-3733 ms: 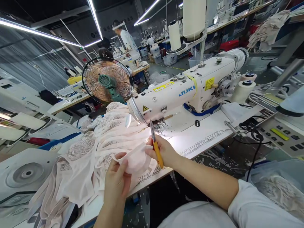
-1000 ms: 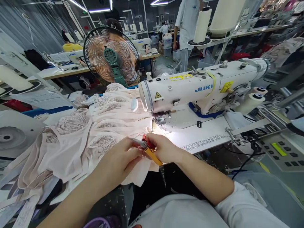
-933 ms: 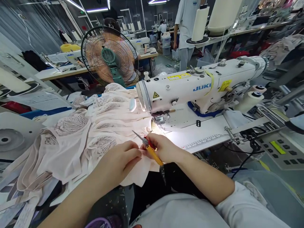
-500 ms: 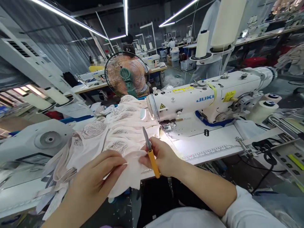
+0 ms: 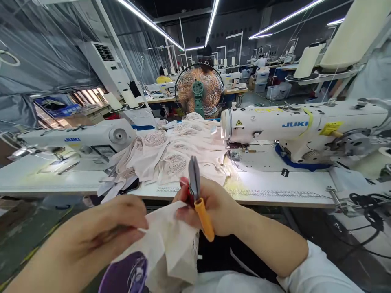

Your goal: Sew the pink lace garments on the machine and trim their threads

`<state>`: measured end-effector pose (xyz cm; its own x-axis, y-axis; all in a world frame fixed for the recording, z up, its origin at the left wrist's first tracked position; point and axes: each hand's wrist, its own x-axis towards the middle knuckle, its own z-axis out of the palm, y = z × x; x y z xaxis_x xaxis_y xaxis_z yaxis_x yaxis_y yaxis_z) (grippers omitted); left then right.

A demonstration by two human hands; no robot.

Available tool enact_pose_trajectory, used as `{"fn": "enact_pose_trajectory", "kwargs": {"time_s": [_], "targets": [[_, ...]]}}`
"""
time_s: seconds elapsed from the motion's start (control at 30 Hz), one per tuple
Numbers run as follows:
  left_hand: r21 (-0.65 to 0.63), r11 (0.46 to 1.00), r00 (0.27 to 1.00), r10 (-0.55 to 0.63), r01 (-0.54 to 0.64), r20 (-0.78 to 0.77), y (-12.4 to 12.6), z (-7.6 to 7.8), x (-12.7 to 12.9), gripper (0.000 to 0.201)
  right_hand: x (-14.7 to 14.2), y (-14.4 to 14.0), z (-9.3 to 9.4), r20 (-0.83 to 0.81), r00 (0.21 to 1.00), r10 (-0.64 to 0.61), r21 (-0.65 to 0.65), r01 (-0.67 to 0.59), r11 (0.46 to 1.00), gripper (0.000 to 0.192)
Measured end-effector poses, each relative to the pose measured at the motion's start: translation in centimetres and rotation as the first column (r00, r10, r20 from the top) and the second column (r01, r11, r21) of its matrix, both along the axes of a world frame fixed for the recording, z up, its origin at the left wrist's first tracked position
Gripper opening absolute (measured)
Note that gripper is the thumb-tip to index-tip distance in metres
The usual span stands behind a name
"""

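Note:
My right hand [image 5: 214, 207] grips small thread snips [image 5: 197, 195] with a yellow and red handle, blades pointing up. It also pinches the edge of a pale pink fabric piece [image 5: 171, 240] held off the table near my lap. My left hand [image 5: 104, 236] pinches the same fabric piece at its left edge. A heap of pale pink lace garments [image 5: 174, 152] lies on the white sewing table [image 5: 275, 191], left of the needle of a white JUKI sewing machine [image 5: 302, 126].
A second JUKI machine [image 5: 79, 140] stands on the table at the left. A standing fan [image 5: 200, 89] is behind the heap. Large thread cones [image 5: 308, 61] stand at the upper right. Black cables [image 5: 366, 203] hang at the right edge. Other workstations fill the background.
Both hands have lifted the fabric piece off the table edge toward my lap. The snips have swung from lying flat over the fabric to pointing up. The view has turned up and to the left.

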<state>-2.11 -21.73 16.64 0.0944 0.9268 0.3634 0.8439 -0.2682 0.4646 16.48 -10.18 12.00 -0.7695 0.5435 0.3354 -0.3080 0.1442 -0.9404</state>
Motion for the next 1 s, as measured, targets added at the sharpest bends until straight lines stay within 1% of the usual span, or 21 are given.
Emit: {"fn": "enact_pose_trajectory", "kwargs": {"time_s": [0.03,0.1,0.2,0.27,0.3,0.4,0.47,0.5,0.53,0.57,0.63,0.67,0.7,0.73,0.87,0.93,1.0], "targets": [[-0.075,0.994,0.991,-0.068,0.077,0.115,1.0,-0.5,0.6,0.017,0.2,0.1,-1.0,0.039,0.999,-0.035,-0.013,0.036,0.999,0.028],[-0.191,0.963,0.954,-0.138,0.193,0.267,2.9,-2.2,1.5,0.012,0.8,0.3,-3.0,0.115,0.988,-0.104,-0.010,0.106,0.994,0.029],[-0.281,0.914,0.919,-0.187,0.292,0.347,4.8,-5.5,2.8,0.013,2.0,0.6,-5.3,0.248,0.953,-0.175,0.054,0.167,0.985,0.029],[-0.288,0.898,0.905,-0.221,0.334,0.363,5.5,-7.5,4.1,0.013,3.0,0.7,-6.2,0.323,0.921,-0.219,0.108,0.195,0.975,0.027],[-0.270,0.901,0.902,-0.231,0.340,0.364,5.7,-8.3,4.7,0.013,3.6,0.8,-6.4,0.347,0.903,-0.252,0.135,0.217,0.967,0.026],[-0.185,0.929,0.891,-0.229,0.320,0.392,6.3,-9.7,6.6,0.011,5.1,0.7,-6.8,0.370,0.863,-0.345,0.187,0.295,0.937,0.024],[-0.151,0.940,0.874,-0.214,0.305,0.436,6.8,-10.1,7.4,0.010,6.1,0.4,-6.9,0.348,0.848,-0.399,0.193,0.351,0.916,0.023],[-0.150,0.944,0.870,-0.198,0.293,0.451,7.1,-10.2,7.7,0.010,6.5,0.2,-7.0,0.323,0.837,-0.442,0.198,0.397,0.896,0.022],[-0.152,0.949,0.871,-0.181,0.277,0.457,7.4,-10.3,7.9,0.011,7.0,-0.2,-7.1,0.283,0.818,-0.501,0.199,0.461,0.865,0.021],[-0.151,0.954,0.875,-0.164,0.258,0.455,7.6,-10.3,8.0,0.012,7.4,-0.6,-7.3,0.230,0.786,-0.573,0.193,0.541,0.819,0.020],[-0.143,0.966,0.892,-0.134,0.215,0.432,7.9,-10.3,8.0,0.015,8.1,-1.6,-7.8,0.126,0.697,-0.706,0.146,0.691,0.708,0.020],[-0.133,0.972,0.901,-0.122,0.193,0.417,8.0,-10.4,8.1,0.016,8.3,-2.2,-8.1,0.093,0.662,-0.744,0.118,0.735,0.668,0.020],[-0.120,0.978,0.909,-0.111,0.172,0.401,8.1,-10.4,8.2,0.017,8.5,-2.7,-8.4,0.077,0.645,-0.761,0.100,0.754,0.649,0.021],[-0.103,0.983,0.916,-0.102,0.153,0.389,8.1,-10.5,8.2,0.017,8.5,-3.2,-8.6,0.078,0.642,-0.762,0.096,0.756,0.647,0.022],[-0.003,0.994,0.931,-0.100,0.108,0.351,8.2,-10.5,8.8,0.016,7.2,-3.7,-9.6,0.145,0.663,-0.734,0.128,0.723,0.679,0.028],[0.039,0.993,0.933,-0.122,0.115,0.338,8.2,-10.5,9.0,0.015,6.4,-3.4,-10.1,0.140,0.659,-0.739,0.109,0.732,0.673,0.025],[0.051,0.991,0.930,-0.137,0.127,0.342,8.1,-10.5,9.0,0.013,6.0,-2.9,-10.4,0.124,0.649,-0.751,0.062,0.750,0.659,0.019]]}}
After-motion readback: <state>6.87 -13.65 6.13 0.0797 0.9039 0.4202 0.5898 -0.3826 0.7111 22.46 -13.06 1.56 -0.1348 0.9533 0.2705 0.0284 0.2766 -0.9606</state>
